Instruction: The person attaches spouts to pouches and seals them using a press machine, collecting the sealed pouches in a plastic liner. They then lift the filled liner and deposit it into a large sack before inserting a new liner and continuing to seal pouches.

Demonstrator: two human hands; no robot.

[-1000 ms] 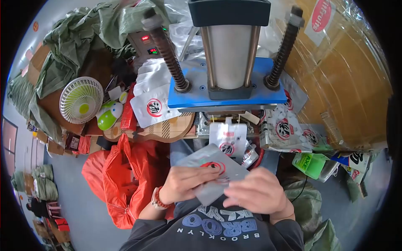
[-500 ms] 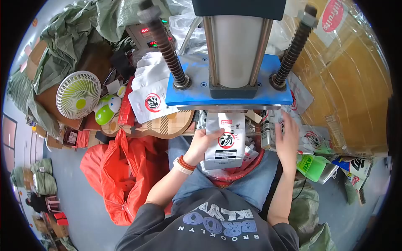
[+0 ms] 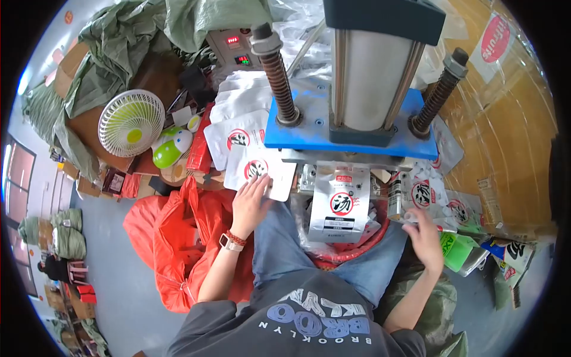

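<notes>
A silver pouch (image 3: 340,205) with a red ring print hangs from under the blue press plate (image 3: 351,140), touched by neither hand. My left hand (image 3: 251,202) lies with fingers spread on the lower edge of another printed pouch (image 3: 275,172), left of the press. My right hand (image 3: 425,238) is at the right, near the front of a pile of pouches (image 3: 419,191); its fingers are apart and nothing shows in them. More pouches (image 3: 245,98) lie fanned out behind my left hand.
A small white fan (image 3: 131,124) and a green-and-white object (image 3: 171,147) stand at the left. Below them is a red bag (image 3: 184,250). A red-rimmed basket (image 3: 339,257) sits between my legs. At the right are a big carton (image 3: 505,125) and a green container (image 3: 457,253).
My left hand has let go of the pouch under the press and moved left onto another pouch. My right hand has moved down, toward me. The camera view has shifted.
</notes>
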